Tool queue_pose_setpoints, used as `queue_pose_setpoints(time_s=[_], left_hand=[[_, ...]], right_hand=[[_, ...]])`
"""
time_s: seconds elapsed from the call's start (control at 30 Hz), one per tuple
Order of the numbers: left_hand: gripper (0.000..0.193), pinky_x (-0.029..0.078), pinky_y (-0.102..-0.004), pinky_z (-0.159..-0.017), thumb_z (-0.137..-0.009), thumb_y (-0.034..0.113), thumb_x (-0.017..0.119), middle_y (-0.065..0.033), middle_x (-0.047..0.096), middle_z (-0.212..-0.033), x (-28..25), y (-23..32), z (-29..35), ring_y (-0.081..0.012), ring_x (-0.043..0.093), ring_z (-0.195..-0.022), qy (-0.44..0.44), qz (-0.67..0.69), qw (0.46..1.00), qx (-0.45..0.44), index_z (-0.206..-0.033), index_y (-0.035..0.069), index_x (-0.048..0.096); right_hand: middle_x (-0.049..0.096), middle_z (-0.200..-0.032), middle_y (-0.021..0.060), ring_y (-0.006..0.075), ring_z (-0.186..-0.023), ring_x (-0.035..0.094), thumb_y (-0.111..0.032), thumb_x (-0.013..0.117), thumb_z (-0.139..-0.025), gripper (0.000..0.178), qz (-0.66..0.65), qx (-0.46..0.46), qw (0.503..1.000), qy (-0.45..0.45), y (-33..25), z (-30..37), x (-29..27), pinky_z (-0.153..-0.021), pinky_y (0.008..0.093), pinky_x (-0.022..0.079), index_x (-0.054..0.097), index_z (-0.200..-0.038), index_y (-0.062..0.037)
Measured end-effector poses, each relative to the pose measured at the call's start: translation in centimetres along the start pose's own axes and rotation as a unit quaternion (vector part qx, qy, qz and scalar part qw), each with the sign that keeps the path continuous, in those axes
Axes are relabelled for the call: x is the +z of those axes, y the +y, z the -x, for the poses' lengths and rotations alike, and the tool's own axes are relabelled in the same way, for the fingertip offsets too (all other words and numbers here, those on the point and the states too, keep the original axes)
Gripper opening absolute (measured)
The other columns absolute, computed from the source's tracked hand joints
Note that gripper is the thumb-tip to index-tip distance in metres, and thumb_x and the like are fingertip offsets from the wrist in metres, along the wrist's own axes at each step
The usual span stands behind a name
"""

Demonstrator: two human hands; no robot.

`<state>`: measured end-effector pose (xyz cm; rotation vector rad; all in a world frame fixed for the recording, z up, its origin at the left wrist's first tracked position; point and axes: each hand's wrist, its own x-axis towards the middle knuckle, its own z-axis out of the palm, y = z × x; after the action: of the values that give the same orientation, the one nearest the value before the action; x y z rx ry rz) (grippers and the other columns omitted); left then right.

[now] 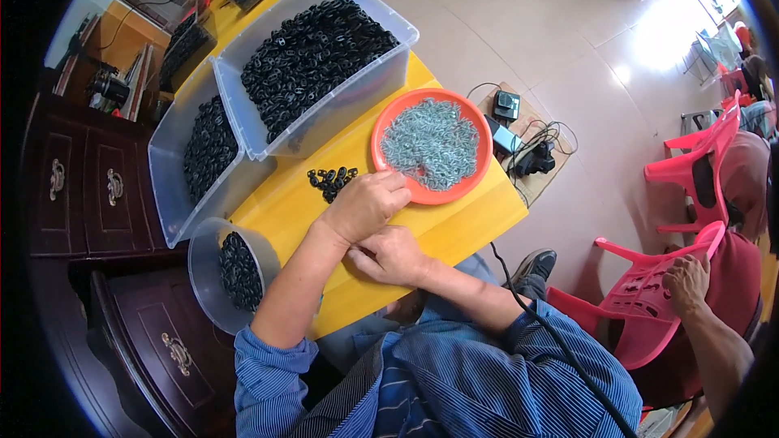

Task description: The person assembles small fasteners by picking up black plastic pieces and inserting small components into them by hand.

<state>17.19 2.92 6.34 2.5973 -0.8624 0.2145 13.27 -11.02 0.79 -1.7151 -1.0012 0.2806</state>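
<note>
At the near rim of an orange-red round plate (485, 164), my left hand (369, 204) is closed, its fingertips curled down. The plate holds a heap of small silvery metal pieces (430, 142). Just below and partly beneath my left hand, my right hand (391, 255) rests low over the yellow table (479, 209), its fingers bent and its thumb pointing left. Whatever either hand pinches is hidden. A small pile of black oval pieces with holes (329, 182) lies on the table, to the left of my left hand.
Two translucent bins (312, 139) of black pieces stand at the left and back, with a round tub (200, 264) nearer me. Dark drawers (122, 170) flank the left side. Cables and adapters (535, 161) lie beyond the table; pink chairs (641, 300) and another person's hand (688, 282) are right.
</note>
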Motion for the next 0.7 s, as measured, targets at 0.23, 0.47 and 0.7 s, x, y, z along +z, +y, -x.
queue_pose_setpoints(time_s=[0.23,0.47,0.7], left_hand=[[0.009,0.055,-0.0406,-0.071,-0.079,0.007,0.067,-0.0113,0.061,-0.085,-0.7,0.8,0.2,-0.0301,0.066,-0.083,0.041,0.018,0.998,-0.036,-0.08,0.004,0.058],[0.002,0.05,-0.0253,-0.066,-0.092,0.0,0.068,-0.0044,0.067,-0.083,-2.1,3.3,5.5,-0.0113,0.061,-0.071,0.276,0.327,0.838,-0.339,-0.093,0.001,0.066],[0.007,0.052,-0.0214,-0.073,-0.096,0.008,0.068,-0.0016,0.069,-0.089,-0.4,6.2,11.6,-0.0078,0.063,-0.074,0.4,0.474,0.653,-0.436,-0.101,0.002,0.067]], right_hand=[[0.069,-0.081,0.0166,0.0363,-0.076,0.068,-0.025,0.064,-0.088,0.019,0.003,-0.016,1.0,-0.009,-0.3,0.0,-0.1,-0.068,0.0477,0.054,0.069,-0.085,-0.0072],[0.063,-0.074,0.0131,0.0279,-0.063,0.063,-0.014,0.067,-0.091,0.009,-0.114,0.043,0.991,0.053,-0.4,-0.3,-0.3,-0.06,0.0385,0.051,0.064,-0.091,-0.0048],[0.069,-0.093,0.0008,0.0059,-0.077,0.06,-0.006,0.063,-0.099,0.004,-0.444,0.187,0.874,0.067,0.5,-0.5,0.3,-0.069,0.022,0.051,0.063,-0.103,-0.004]])
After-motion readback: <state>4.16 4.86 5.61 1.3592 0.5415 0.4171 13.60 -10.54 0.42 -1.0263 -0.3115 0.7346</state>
